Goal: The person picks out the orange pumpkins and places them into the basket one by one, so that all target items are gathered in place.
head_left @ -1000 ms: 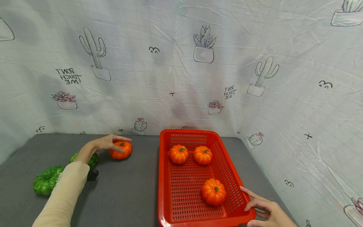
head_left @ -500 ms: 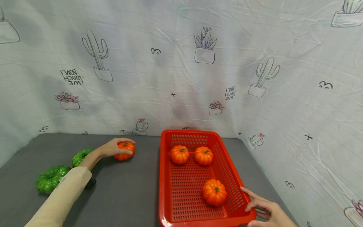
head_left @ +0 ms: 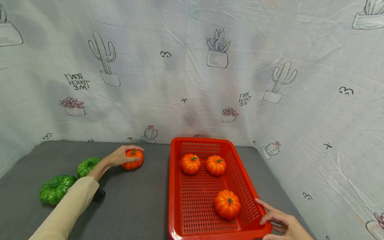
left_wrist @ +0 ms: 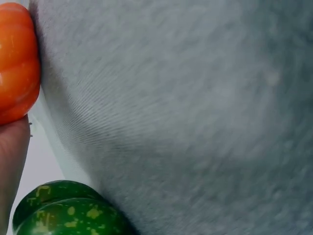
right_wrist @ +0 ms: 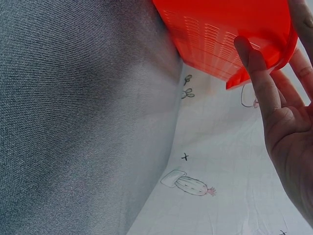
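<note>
At the table's far left-centre, my left hand (head_left: 121,156) holds a small orange pumpkin (head_left: 131,165) with a green stem, thumb on the near side and fingers over the far side. The pumpkin appears to rest on the table. In the left wrist view, part of the orange pumpkin (left_wrist: 15,63) shows above the edge of that hand. My right hand (head_left: 283,223) grips the near right corner of a red plastic basket (head_left: 174,200). Inside the basket sit three orange pumpkins: one back left (head_left: 190,164), one back right (head_left: 216,165) and one near the front (head_left: 227,204).
Two green pumpkins, one nearer (head_left: 56,190) and one farther (head_left: 87,166), lie on the grey table (head_left: 138,203) beside my left forearm. A white cloth (head_left: 186,80) with cactus drawings hangs behind the table and along the right.
My left hand has come down around the orange pumpkin, its fingers closing on it. The right hand stays on the basket's corner. The head view has shifted slightly.
</note>
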Demonstrator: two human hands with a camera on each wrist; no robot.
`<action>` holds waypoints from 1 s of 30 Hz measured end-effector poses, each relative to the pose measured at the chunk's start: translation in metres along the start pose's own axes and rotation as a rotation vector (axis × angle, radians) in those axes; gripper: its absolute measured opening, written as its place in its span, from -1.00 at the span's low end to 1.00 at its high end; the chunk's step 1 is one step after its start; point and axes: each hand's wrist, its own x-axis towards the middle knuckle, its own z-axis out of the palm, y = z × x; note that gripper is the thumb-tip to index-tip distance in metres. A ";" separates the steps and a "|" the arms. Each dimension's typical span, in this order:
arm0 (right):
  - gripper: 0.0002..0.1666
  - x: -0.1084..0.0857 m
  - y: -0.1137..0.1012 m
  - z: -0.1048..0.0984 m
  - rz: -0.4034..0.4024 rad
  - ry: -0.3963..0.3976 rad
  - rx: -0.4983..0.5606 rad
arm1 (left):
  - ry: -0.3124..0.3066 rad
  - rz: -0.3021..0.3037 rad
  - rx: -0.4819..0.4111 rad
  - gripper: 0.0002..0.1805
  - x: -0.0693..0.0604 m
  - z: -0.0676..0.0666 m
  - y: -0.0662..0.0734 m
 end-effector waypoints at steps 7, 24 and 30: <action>-0.59 -0.001 0.002 0.000 -0.004 -0.001 -0.005 | 0.010 0.007 -0.018 -0.54 0.001 0.001 -0.002; -0.59 -0.001 0.004 0.000 -0.012 -0.004 0.002 | 0.030 -0.089 -0.044 -0.36 -0.004 0.002 0.004; -0.58 -0.002 0.007 -0.001 -0.034 -0.010 -0.001 | 0.027 -0.087 -0.070 -0.35 -0.003 0.003 0.004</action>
